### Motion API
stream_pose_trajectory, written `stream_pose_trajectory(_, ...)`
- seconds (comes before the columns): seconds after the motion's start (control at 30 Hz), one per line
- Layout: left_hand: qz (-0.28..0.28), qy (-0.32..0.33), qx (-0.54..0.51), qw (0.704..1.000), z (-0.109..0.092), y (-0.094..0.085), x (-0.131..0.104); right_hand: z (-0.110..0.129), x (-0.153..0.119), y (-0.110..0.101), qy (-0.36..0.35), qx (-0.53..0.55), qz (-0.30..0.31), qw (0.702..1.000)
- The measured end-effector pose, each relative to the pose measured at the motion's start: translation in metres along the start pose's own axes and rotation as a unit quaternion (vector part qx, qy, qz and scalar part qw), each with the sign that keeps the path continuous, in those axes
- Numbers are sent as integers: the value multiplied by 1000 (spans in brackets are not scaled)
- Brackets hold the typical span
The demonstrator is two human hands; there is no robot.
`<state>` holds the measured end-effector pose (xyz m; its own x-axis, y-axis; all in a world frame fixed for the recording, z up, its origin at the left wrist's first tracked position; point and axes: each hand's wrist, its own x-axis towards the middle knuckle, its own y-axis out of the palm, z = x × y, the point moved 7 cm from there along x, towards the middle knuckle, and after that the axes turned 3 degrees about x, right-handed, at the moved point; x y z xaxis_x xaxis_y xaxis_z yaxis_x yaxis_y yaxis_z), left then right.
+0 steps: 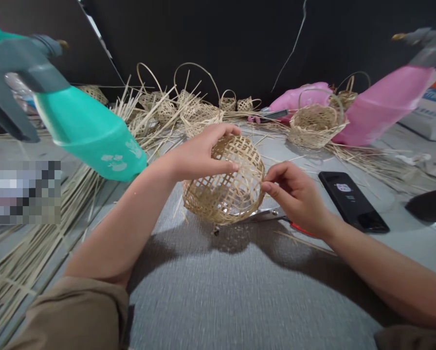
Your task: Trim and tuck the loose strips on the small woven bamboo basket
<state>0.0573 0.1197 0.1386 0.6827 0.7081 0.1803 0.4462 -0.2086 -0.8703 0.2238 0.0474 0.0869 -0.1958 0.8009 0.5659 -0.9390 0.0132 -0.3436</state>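
Observation:
A small woven bamboo basket (pixel 221 199) is tilted on its side above the grey table, its open mouth turned toward me. My left hand (pixel 207 153) grips it from the upper left, thumb over the near side and fingers behind the weave. At the basket's right rim, my right hand (pixel 294 197) pinches the edge between thumb and forefinger; whether a thin strip is in that pinch is too small to tell. Beneath the basket and my right hand lies a pair of scissors (pixel 265 215) with red handles, partly hidden.
A teal spray bottle (pixel 90 131) stands at the left beside long bamboo strips (pixel 31 248). Behind are several small baskets and loose strips. To the right are a finished-looking handled basket (pixel 315 126), a pink spray bottle (pixel 386 107) and a black phone (pixel 353 201).

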Motion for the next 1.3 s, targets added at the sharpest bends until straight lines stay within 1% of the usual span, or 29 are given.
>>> stream_pose_trajectory(0.1,-21,0,7,1000,-3,2,-2,-6,1,-2,75,77,-22,994)
stream_pose_trajectory(0.23,-43,-3,36,998,-7,-1,-4,-4,5,0,143,116,12,983)
stream_pose_trajectory(0.3,-21,1,48,999,-8,-3,-5,-2,8,-2,162,114,27,980)
stream_pose_trajectory(0.37,19,5,63,998,-8,-5,-8,0,11,-6,166,109,29,980)
stream_pose_trajectory(0.47,61,-8,91,994,-7,-2,-11,1,15,-11,172,106,39,979)
stream_pose_trajectory(0.57,80,-31,105,991,-7,11,-10,0,17,-11,178,105,67,976)
stream_pose_trajectory(0.63,81,-41,100,991,-9,21,-8,-2,19,-12,178,98,82,976)
stream_pose_trajectory(0.7,69,-55,100,991,-11,27,-6,-7,21,-16,174,71,93,978)
stream_pose_trajectory(0.77,51,-75,117,989,-12,28,-6,-14,22,-21,174,28,110,978)
stream_pose_trajectory(0.83,23,-93,147,984,-13,23,-7,-23,22,-24,182,-10,140,973)
stream_pose_trajectory(0.9,-14,-90,177,980,-17,15,-8,-28,22,-25,185,-19,159,970)
stream_pose_trajectory(0.97,-59,-66,201,976,-23,6,-8,-29,23,-26,172,-1,145,974)
stream_pose_trajectory(1.03,-100,-33,222,969,-28,0,-9,-26,24,-27,145,12,110,983)
stream_pose_trajectory(1.07,-111,-21,230,967,-28,-1,-9,-25,24,-26,133,6,95,987)
stream_pose_trajectory(1.1,-115,-16,235,965,-27,0,-8,-25,24,-26,124,-8,85,989)
stream_pose_trajectory(1.17,-107,-25,234,966,-21,6,-5,-28,24,-25,120,-36,77,989)
stream_pose_trajectory(1.23,-100,-45,221,969,-15,13,-4,-31,24,-24,124,-53,80,988)
stream_pose_trajectory(1.3,-104,-55,211,970,-14,18,-3,-30,23,-23,114,-69,91,987)
